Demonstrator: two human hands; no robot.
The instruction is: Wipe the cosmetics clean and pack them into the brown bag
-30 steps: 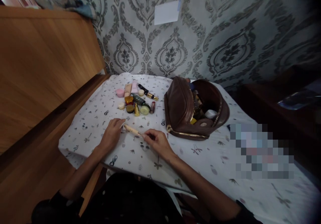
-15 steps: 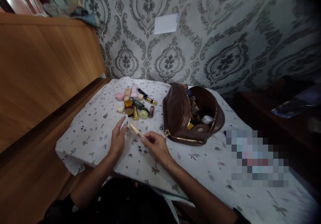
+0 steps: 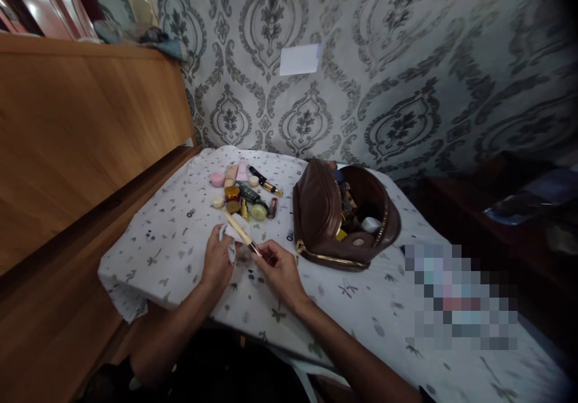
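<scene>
One slim cream tube [image 3: 238, 228] is tilted above the tabletop [image 3: 174, 261], near the small jars and bottles [image 3: 249, 194], its near end clamped in my right fingers [image 3: 271, 249] while my left fingers [image 3: 213, 243] are bunched around a crumpled white cloth [image 3: 232, 251] beside the tube's shaft. I judge the step to be wiping: keep the pinch firm at that one end, press the cloth lightly and turn the tube slowly so every side gets covered. Whether cloth and tube actually touch I cannot tell; wrapping the cloth round the shaft should steady it.
</scene>
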